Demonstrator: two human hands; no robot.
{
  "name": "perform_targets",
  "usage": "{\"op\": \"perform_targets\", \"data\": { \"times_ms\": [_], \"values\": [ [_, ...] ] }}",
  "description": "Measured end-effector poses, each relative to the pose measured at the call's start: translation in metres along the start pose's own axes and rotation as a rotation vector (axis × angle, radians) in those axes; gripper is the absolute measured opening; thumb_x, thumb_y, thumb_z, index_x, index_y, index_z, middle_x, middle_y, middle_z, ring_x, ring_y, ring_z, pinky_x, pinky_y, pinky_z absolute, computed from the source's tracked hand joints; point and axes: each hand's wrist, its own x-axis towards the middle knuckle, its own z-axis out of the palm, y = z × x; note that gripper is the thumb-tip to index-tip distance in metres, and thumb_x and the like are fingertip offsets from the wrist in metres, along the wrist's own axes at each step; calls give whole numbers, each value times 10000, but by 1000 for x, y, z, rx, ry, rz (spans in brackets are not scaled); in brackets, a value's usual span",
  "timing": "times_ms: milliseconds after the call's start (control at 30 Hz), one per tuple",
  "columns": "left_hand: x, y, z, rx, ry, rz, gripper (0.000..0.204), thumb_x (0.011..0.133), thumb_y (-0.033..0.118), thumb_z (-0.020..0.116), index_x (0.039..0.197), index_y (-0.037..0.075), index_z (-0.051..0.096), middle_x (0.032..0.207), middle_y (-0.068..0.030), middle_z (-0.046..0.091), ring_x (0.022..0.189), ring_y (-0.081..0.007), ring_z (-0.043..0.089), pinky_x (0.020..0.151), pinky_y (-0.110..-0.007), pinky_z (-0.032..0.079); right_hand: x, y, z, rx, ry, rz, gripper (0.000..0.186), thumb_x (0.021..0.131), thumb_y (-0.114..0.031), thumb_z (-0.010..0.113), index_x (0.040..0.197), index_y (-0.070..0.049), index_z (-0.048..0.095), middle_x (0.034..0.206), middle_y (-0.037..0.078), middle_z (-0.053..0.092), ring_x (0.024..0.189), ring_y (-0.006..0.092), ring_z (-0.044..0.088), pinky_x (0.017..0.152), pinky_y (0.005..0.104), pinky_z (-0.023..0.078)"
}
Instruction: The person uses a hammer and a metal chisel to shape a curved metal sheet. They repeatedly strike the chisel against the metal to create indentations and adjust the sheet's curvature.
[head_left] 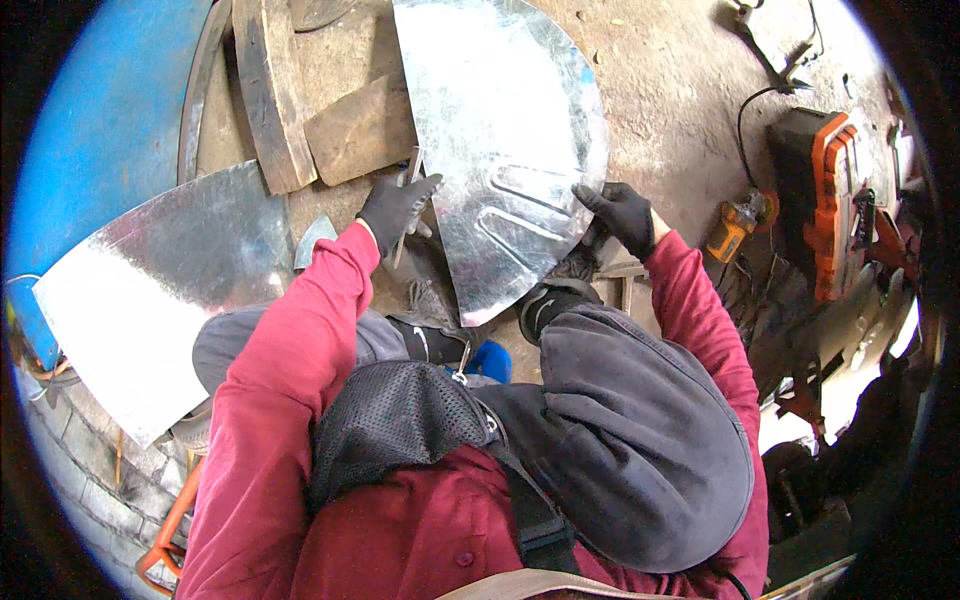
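lying on concrete floor [660,120] beside the metal sheet [515,110] are boards [360,130].

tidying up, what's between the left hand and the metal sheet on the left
A small metallic piece lies between the left hand and that sheet in the head view.

Rounded sheet [505,95], top beyond frame

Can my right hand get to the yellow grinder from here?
Probably yes: the grinder lies near the right hand, with floor showing between, though its grip would have to leave the sheet.
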Motion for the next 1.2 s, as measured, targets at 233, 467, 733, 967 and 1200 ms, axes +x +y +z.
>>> {"op": "perform_targets", "data": {
  "times_ms": [233,467,733,967,1200],
  "values": [
    [13,0,-2,122,249,221,361,949,307,729,1069,-33,704,853,-117,706,686,-223,689,570,-383,581,-17,4,18,322,326,-289,426,1040,-284,667,1272,73,655,1090,122,741,941,155,682,848,318,568],
    [35,-8,17,-15,293,51,341,957,355,723,1000,21,668,733,-37,605,561,-164,588,529,-352,545,-53,95,-3,-150,862,-168,294,1021,-245,686,1145,20,664,1042,176,703,962,301,660,874,410,527],
    [23,6,11,137,314,171,375,993,369,688,1108,11,694,800,-41,642,649,-141,586,626,-344,527,-98,275,68,-199,858,166,505,796,-339,911,1081,-35,626,999,184,637,946,349,607,821,441,501],
    [10,27,3,254,287,332,411,992,318,698,1197,-38,689,1080,-75,726,952,-176,636,915,-354,504,-96,345,62,-274,630,253,488,782,-364,912,990,-56,595,965,173,635,852,371,618,766,460,504],
    [3,21,5,256,290,381,376,962,328,703,1049,-38,700,824,-66,677,744,-159,604,730,-354,517,-91,282,62,-421,606,270,423,835,-390,835,995,-70,610,870,194,633,855,389,647,778,471,510]
  ]
}}
